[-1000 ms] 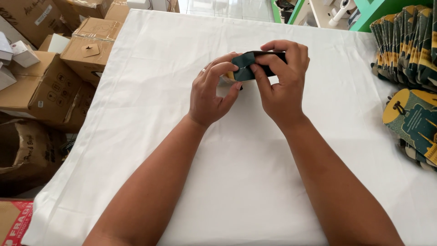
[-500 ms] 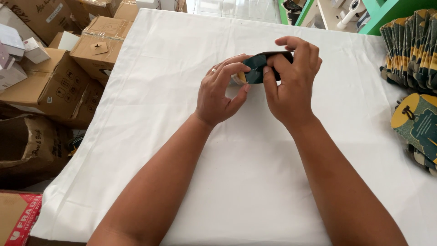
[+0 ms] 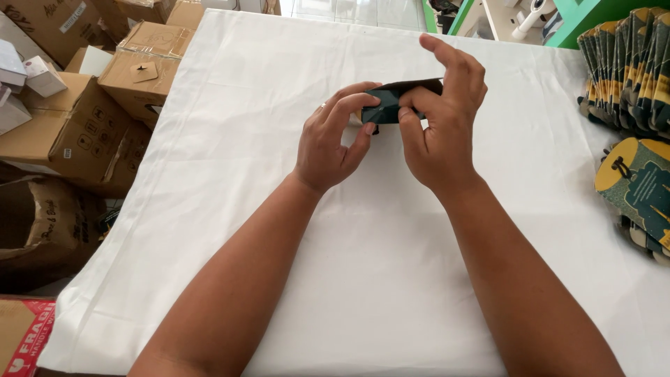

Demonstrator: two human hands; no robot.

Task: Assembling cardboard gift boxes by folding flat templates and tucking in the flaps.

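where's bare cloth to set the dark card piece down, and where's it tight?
Free: the white cloth left of the left hand, out to the table's left edge; also the near cloth between the forearms. The far strip beyond both hands looks bare too. Crowded: the right edge, by the row of green-and-yellow packs and the flat ones, right of the right hand holding the dark card piece.

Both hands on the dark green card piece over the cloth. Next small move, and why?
Probably press the fold down. The left hand and right hand pinch the dark green card piece from both sides above the white cloth, and it looks only partly folded. The right index finger is lifted clear, so only the thumb and lower fingers bear on it. How far the folding has got is hard to tell.
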